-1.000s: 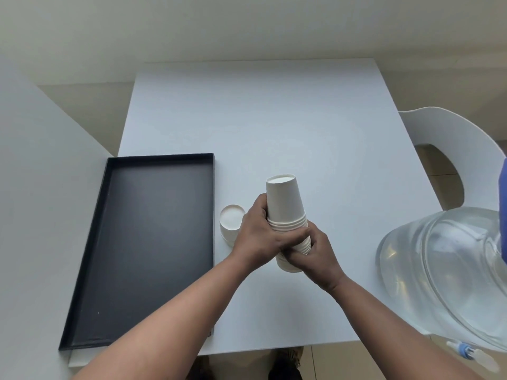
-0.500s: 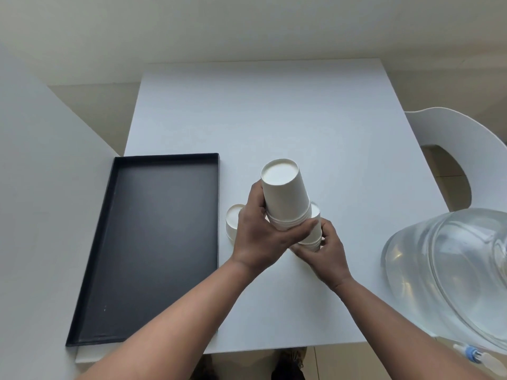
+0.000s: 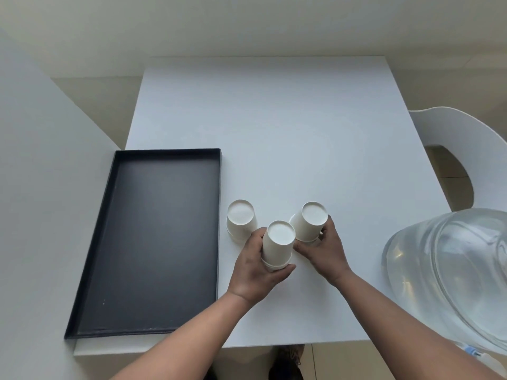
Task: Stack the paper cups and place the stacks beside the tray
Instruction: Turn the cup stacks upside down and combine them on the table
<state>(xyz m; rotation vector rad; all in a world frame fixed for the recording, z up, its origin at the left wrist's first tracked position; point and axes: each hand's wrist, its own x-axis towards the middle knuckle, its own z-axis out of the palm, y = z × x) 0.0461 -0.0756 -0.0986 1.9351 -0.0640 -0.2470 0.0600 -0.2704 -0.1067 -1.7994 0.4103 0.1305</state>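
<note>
**Three cup stacks gather beside the tray**

Your left hand (image 3: 255, 272) wraps the middle stack of cups (image 3: 277, 246), fingers curled round one side of its lower wall and thumb round the other, the stack upside down with its flat base facing you. Your right hand (image 3: 325, 249) curls round the right stack of cups (image 3: 311, 221), which leans a little toward the left hand; whether its rim sits flat on the table (image 3: 274, 127) cannot be told. A third stack of cups (image 3: 241, 219) stands free just beyond the left hand's fingertips, close against the long edge of the black tray (image 3: 153, 237), touched by neither hand. The tray lies on the far side of the left hand from the right. Past the right forearm sits a large clear water jug (image 3: 452, 275); a white chair (image 3: 461, 149) shows beyond the table edge.

Expect these paper cups to be very light, thin-walled and easily crushed, and likely to tip at a nudge. Take hold low on the wall, near the rolled rims where nested layers stiffen the paper, and squeeze gently. Nested cups may stick or slide apart, so lift straight and support the lowest rim.
</note>
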